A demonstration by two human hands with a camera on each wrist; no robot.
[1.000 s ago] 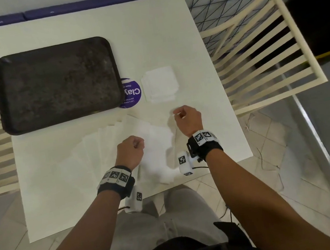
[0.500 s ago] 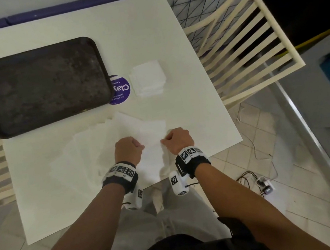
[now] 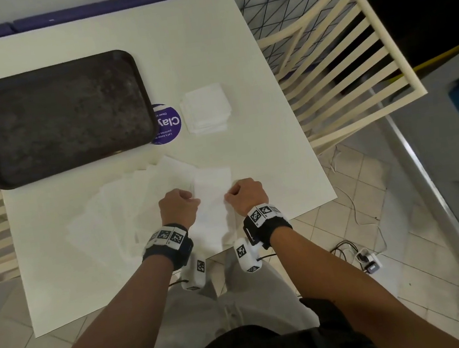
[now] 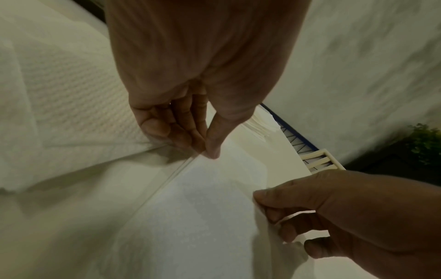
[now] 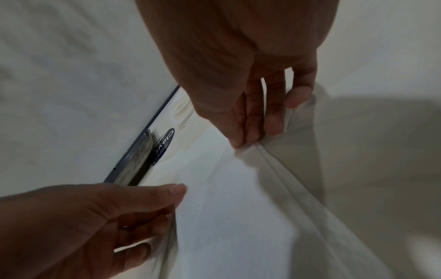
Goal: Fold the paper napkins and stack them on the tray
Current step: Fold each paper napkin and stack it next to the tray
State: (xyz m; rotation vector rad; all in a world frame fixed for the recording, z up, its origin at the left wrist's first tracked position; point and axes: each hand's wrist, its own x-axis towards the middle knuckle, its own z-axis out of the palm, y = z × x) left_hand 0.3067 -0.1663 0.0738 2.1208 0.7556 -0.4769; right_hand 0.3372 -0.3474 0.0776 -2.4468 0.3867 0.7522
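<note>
The left hand (image 3: 179, 207) pinches the left edge of a folded napkin (image 3: 212, 194) between thumb and fingers (image 4: 188, 132); the right hand (image 3: 247, 195) pinches its right edge the same way. The napkin lies low in the centre of the frame on the bench (image 3: 101, 23), atop a fan of flat napkins (image 3: 116, 216). A folded stack (image 3: 206, 109) sits above, beside a purple sticker (image 3: 168, 123). The dark tray (image 3: 61, 117) lies at upper left.
</note>
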